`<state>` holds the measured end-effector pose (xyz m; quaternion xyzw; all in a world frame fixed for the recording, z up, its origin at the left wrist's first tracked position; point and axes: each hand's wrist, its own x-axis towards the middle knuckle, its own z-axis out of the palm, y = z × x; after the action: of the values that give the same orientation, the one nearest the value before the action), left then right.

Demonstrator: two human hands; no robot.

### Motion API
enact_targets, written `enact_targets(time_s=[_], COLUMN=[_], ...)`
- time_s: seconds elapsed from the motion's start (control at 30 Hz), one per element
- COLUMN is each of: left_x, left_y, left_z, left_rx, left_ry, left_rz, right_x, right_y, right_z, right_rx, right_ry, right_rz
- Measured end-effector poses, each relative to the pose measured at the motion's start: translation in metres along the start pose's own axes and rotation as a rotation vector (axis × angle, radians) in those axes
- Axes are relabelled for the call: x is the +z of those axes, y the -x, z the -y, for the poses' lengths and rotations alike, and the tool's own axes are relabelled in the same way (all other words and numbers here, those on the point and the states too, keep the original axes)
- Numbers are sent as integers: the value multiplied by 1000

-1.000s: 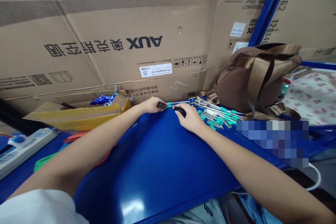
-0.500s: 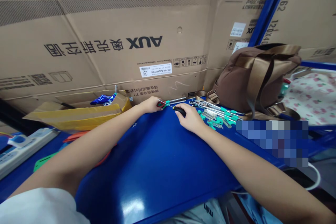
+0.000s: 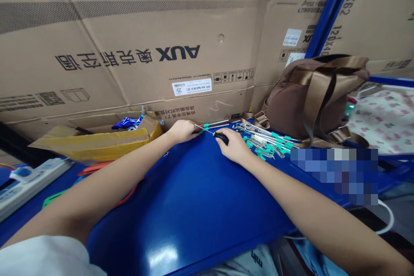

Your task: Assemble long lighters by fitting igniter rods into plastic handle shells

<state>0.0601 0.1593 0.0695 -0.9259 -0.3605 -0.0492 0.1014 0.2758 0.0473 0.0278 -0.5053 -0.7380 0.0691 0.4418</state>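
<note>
Screwdriver (image 3: 221, 138) tip too sm. to tell, pwr strip (image 3: 37, 180) cut off L, floral bag (image 3: 384, 120) cut off R

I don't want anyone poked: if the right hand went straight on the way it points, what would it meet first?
The right hand points its black-handled tool toward the left hand, likely the first thing met, though depth is unclear.

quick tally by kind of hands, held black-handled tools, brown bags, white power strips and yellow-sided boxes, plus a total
hands: 2 (left hand, right hand)
held black-handled tool: 1
brown bag: 1
white power strip: 1
yellow-sided box: 1
total: 6
</note>
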Motion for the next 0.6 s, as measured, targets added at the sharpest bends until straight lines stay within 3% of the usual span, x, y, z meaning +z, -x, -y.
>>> enact_targets(time_s=[0.3, 0.47, 0.6], left_x=[7, 9, 0], left_y=[1, 3, 9], left_z=[-2, -7, -17], left_rx=[32, -26, -91], left_ry=[-114, -136, -134], left_rz=[-16, -25, -40], right_x=[-1, -1, -5], right_y=[-4, -7, -10], right_z=[-7, -16, -22], right_rx=[83, 160, 166], right_ry=[57, 143, 205], right_rz=[7, 25, 41])
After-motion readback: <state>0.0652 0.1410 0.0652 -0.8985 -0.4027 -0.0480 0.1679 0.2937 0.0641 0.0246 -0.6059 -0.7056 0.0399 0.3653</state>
